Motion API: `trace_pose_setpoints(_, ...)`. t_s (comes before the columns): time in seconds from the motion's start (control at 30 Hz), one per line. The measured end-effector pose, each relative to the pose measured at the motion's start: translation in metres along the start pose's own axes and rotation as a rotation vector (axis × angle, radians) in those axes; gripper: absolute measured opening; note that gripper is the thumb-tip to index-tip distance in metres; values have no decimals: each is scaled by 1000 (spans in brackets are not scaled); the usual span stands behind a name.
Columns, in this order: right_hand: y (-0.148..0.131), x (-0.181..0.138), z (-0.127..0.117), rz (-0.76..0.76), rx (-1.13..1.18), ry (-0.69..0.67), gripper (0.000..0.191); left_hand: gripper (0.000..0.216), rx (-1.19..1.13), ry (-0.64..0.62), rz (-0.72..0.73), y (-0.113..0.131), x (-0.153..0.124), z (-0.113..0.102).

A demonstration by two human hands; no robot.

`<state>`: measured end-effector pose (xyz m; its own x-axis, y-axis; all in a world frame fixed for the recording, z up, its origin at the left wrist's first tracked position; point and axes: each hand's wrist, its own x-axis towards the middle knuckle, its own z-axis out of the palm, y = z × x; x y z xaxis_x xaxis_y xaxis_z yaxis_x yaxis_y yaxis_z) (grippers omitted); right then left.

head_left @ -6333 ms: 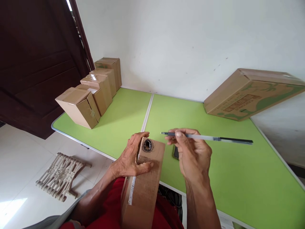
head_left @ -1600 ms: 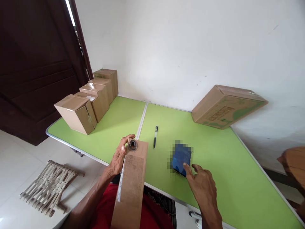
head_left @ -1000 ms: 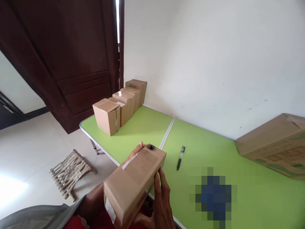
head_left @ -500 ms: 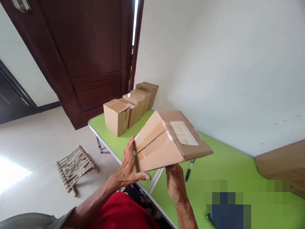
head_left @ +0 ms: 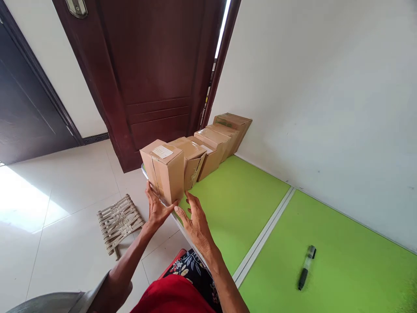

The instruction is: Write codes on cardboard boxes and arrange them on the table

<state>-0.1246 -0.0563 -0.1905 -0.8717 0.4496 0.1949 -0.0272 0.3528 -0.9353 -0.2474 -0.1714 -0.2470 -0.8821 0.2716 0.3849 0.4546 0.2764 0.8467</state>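
Note:
A taped cardboard box (head_left: 165, 171) with a white label on top stands upright at the left corner of the green table (head_left: 241, 208), at the near end of a row of several similar boxes (head_left: 211, 143). My left hand (head_left: 155, 207) touches the box's lower left side with its fingers spread. Just below the box's near face is my right hand (head_left: 194, 219), fingers stretched out and fingertips at the box's bottom edge. Neither hand grips the box.
A black marker (head_left: 305, 266) lies on the table to the right. A metal seam (head_left: 265, 237) divides the tabletop. A woven folding stool (head_left: 119, 219) lies on the white floor to the left. A dark wooden door (head_left: 153, 69) stands behind the boxes.
The box that both hands held tilted in the air now stands upright at the near end of the row. My hands have loosened from it. The view has swung left.

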Motion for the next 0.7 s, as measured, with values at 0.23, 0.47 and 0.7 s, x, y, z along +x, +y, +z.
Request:
trace_pose_setpoints(0.23,26,-31,-34,89,-67,-26,45,141,49,-32,36,-30,59,13)
trace_pose_setpoints(0.47,14,-77,-69,122,-56,73,37,145,53,-125,63,-22,56,-16)
trace_pose_setpoints(0.7,10,-157,-198,219,-74,668,47,125,123,51,486,24,-12,12)
